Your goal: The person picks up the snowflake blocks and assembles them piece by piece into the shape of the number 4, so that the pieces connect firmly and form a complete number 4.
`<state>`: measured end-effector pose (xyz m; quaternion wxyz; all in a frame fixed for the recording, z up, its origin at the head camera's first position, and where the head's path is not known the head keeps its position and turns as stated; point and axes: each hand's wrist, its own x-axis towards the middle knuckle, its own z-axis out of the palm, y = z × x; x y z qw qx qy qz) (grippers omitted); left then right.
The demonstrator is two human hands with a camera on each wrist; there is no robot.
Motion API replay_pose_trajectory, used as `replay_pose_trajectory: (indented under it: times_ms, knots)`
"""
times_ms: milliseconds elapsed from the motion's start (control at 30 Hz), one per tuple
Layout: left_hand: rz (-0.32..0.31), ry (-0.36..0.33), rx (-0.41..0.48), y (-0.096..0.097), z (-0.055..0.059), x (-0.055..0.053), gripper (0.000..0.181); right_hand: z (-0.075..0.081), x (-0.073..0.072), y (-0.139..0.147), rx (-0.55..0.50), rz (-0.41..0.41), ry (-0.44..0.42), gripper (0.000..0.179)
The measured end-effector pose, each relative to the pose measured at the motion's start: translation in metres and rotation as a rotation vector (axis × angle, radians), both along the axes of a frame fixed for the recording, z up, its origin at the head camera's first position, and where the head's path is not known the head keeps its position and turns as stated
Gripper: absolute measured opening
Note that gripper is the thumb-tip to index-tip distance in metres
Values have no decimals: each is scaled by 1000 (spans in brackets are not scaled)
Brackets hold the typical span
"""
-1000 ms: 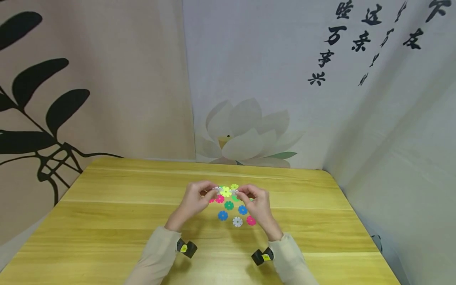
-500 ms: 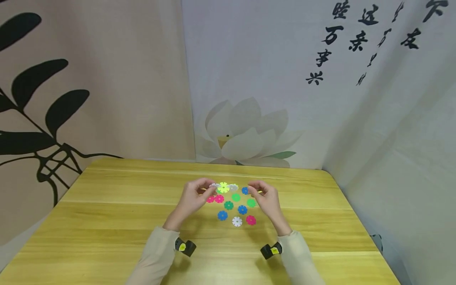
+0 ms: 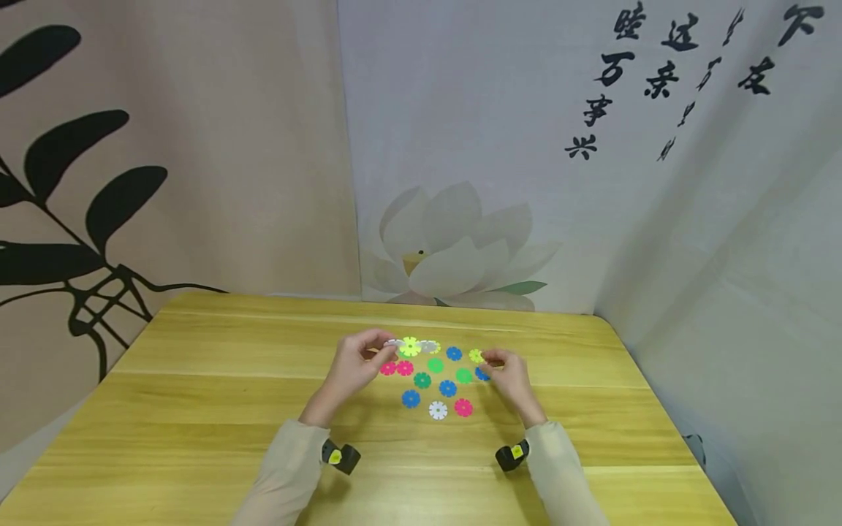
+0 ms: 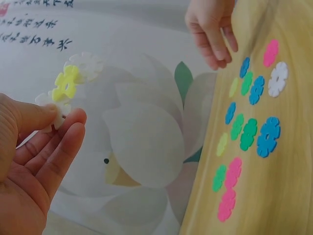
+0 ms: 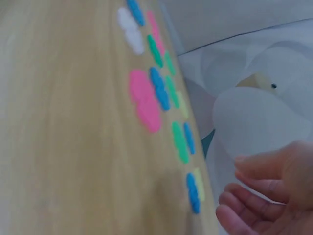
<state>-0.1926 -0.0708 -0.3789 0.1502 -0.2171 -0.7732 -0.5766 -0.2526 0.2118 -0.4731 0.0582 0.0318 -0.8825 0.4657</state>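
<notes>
My left hand (image 3: 358,363) pinches a white notched disc (image 4: 59,108) between thumb and fingers. Slotted onto that disc is a yellow notched disc (image 4: 63,85), which carries another white disc (image 4: 89,65) at its far end. This short chain is held up above the table. My right hand (image 3: 510,378) holds nothing; in the right wrist view its fingers (image 5: 244,205) are loosely bent over the table. It hovers by a yellow disc (image 3: 476,356) and a blue disc (image 3: 483,373), the latter partly covered by the hand in the head view.
Several loose flower-shaped discs lie spread on the wooden table (image 3: 217,394), among them a dark green disc (image 3: 422,380), a white disc (image 3: 438,410) and a pink disc (image 3: 463,408). A printed curtain (image 3: 263,146) hangs behind the table's far edge.
My right hand has let go of the joined discs and moved right, towards the yellow and blue discs. My left hand keeps holding the chain and has shifted only slightly.
</notes>
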Motion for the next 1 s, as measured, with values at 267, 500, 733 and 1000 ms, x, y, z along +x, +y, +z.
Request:
replay_pose_trajectory:
  times_ms: [267, 500, 733, 1000]
  knots:
    - [-11, 7, 3, -3, -3, -1, 4, -17, -5, 8, 95, 8, -67, 29]
    - [5, 13, -9, -4, -5, -1, 4, -20, -7, 8, 148, 29, -61, 28]
    - [12, 5, -22, -4, -7, -1, 4, -20, -10, 9, 206, 35, -49, 23]
    - [14, -21, -21, -4, -8, 0, 5, -12, -12, 10, 255, 48, -133, 23]
